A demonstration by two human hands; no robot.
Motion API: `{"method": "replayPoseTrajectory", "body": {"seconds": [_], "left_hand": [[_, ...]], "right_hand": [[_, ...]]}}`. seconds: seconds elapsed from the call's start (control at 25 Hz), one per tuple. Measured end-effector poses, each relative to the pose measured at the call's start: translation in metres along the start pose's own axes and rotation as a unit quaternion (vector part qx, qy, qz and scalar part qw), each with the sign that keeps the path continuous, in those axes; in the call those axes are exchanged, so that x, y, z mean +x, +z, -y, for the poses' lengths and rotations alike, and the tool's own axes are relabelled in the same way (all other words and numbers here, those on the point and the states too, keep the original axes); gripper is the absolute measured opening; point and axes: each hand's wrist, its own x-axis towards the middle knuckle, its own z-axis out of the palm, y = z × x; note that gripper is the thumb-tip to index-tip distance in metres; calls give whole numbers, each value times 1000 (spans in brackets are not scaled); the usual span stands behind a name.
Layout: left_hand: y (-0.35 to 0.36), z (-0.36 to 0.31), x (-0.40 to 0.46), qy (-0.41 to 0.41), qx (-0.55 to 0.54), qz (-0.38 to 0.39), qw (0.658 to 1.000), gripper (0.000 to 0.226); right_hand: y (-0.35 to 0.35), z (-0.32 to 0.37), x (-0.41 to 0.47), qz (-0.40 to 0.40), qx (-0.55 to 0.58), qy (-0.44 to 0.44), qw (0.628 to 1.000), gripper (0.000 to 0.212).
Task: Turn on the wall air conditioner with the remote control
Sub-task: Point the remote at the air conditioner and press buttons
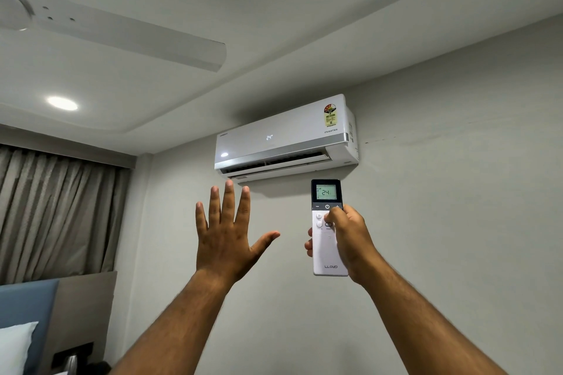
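You are raising both forearms toward the wall, and the remote control (327, 227) is serving as the reference point for everything below.

Your right hand (347, 236) is wrapping the remote's right side, fingers curling behind the body and their tips showing at its left edge, thumb (332, 214) lying across the upper button area just below the power key. You are holding it upright with the lit display facing you and the top end aimed up at the unit, probably so the signal reaches the receiver while you are still reading the screen, which is showing 24.

To the left of the remote, well apart from it, your left hand (227, 231) is hanging empty, palm away from you, fingers spread and straight, thumb angled out toward the remote. Judgement: you are feeling for airflow below the outlet.

Directly above the remote, on the wall, the air conditioner (285, 138) is showing 24 on its front panel, and its louvre looks partly open. Judgement: the unit is already responding, so the task appears essentially done; confirming airflow is what remains.

Far left of the remote, curtains (58, 210) are covering a window. Up and left of it, a ceiling fan blade (131, 36) and a lit downlight (62, 103) are occupying the ceiling.
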Motion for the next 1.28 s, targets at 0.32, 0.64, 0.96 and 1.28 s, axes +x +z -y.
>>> {"method": "replayPoseTrajectory", "body": {"seconds": [0.32,0.64,0.96,1.28], "left_hand": [[5,1,-2,4,-1,3,1000,100],[10,4,0,2,-9,7,1000,100],[16,11,-1,2,-5,8,1000,100],[22,17,0,5,-8,5,1000,100]], "right_hand": [[-3,-3,3,-11,2,11,1000,10],[1,-7,5,-7,-2,9,1000,13],[3,-9,10,-6,-9,8,1000,13],[8,-12,12,-5,-17,9,1000,14]]}}
